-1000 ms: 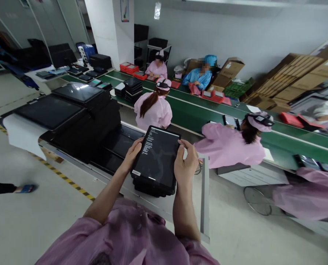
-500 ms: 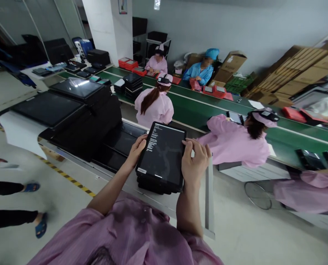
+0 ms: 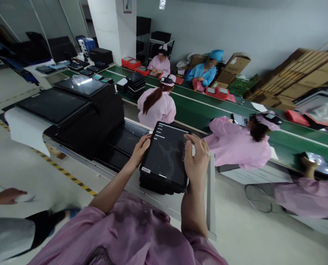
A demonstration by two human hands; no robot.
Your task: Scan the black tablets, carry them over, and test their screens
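A black tablet (image 3: 164, 158) with a lit dark screen, several short lines of white text at its upper left and a small white label at its lower left corner lies on a stack of similar black tablets (image 3: 155, 186). My left hand (image 3: 140, 149) is closed on its left edge, the thumb along the side and the other fingers partly hidden. My right hand (image 3: 196, 156) is at the right edge, fingers bent and apart, with the index fingertip over the upper right of the screen. Whether that fingertip touches the glass I cannot tell.
Large black screens (image 3: 53, 106) are piled left on the white bench (image 3: 212, 206). Beyond runs a green conveyor (image 3: 188, 106) with co-workers in pink (image 3: 157, 105) and blue (image 3: 204, 73). Cardboard boxes (image 3: 299, 79) lean at the right. Another person's hand (image 3: 10, 195) shows at lower left.
The tablet's screen has changed from a longer text list to a shorter one. My right index finger has shifted slightly inward over the screen. At lower left, the other person has moved nearer.
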